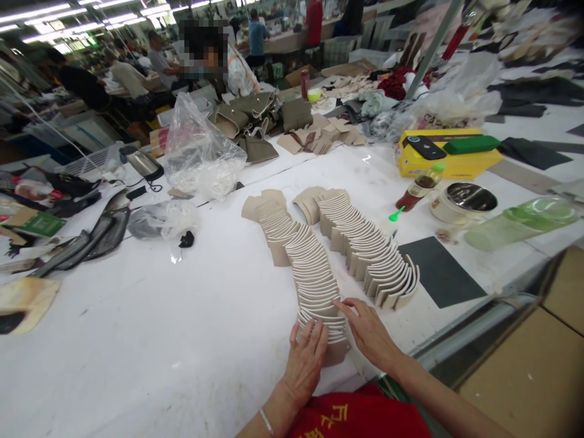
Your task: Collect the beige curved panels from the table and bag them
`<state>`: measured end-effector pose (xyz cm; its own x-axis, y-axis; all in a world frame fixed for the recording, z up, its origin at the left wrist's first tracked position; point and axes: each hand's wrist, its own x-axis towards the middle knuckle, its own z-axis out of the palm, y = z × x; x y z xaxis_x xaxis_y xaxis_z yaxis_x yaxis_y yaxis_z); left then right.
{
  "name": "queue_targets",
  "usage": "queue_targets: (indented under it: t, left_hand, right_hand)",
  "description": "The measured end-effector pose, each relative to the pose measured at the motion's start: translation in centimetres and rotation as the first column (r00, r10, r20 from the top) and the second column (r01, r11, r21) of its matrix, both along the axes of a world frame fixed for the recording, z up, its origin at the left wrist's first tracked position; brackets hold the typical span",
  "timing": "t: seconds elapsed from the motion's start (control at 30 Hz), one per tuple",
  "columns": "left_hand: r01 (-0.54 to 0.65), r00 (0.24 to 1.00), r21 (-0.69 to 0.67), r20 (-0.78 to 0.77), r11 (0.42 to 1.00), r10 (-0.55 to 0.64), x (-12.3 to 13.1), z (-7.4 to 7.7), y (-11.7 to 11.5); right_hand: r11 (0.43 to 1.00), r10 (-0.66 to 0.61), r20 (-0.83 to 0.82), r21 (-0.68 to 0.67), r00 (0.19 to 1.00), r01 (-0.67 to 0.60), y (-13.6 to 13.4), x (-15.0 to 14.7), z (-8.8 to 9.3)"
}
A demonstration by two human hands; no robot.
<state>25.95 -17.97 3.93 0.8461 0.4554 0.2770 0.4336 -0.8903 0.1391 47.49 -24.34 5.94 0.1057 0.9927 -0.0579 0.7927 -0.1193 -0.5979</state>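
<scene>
- left hand on near end of left beige row
- right hand at its right edge
- right beige row alongside, dark sheet just beside

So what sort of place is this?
Probably a factory or workshop floor: many similar beige pieces in rows on a white worktable, with several people near benches and strip lights beyond.

Here's the broad white surface, faintly smudged at the near side, and across its middle run two packed rows of thin beige curved pieces: the left-hand row and, just beside it, the right-hand row! Over to the right, a flat dark-grey sheet, a round cream pot with shiny metal inside, a yellow box; farther back, a clear plastic bag.
</scene>
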Motion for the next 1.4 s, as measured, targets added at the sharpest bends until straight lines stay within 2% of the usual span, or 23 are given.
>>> queue_targets:
  t: [0.33,0.5,0.67,1.0,1.1,1.23,1.4]
  left_hand:
    - [-0.026,0.999,-0.017,-0.038,1.000,0.026,0.4,0.3,-0.2]
    - [-0.093,0.992,-0.010,-0.083,0.996,0.092,0.9,0.5,-0.3]
    - [-0.091,0.977,0.056,-0.188,0.994,0.100,1.5,0.9,0.0]
    - [-0.093,0.981,0.106,-0.160,0.990,0.110,1.7,0.8,0.3]
    - [-0.094,0.983,0.081,-0.148,0.992,0.105,1.8,1.0,0.4]
    - [-0.040,0.992,0.006,-0.121,0.999,0.041,1.7,1.0,0.8]
    - [-0.013,0.991,-0.075,-0.133,0.997,0.003,1.4,1.0,1.0]
  right_hand:
    - [0.999,0.025,0.061,0.022,0.998,-0.026,-0.3,-0.4,0.1]
    - [0.999,0.023,0.069,0.037,0.997,-0.025,-0.1,0.1,0.6]
    - [0.998,0.031,0.084,0.047,0.996,-0.035,1.1,0.5,1.1]
    - [0.998,0.051,0.110,0.021,0.993,-0.053,2.8,0.4,0.6]
    - [0.997,0.069,0.100,0.017,0.993,-0.072,2.7,0.5,1.2]
    - [0.994,0.101,0.080,0.022,0.992,-0.103,2.7,0.7,1.8]
    - [0.995,0.095,0.083,0.033,0.992,-0.098,4.0,1.3,1.5]
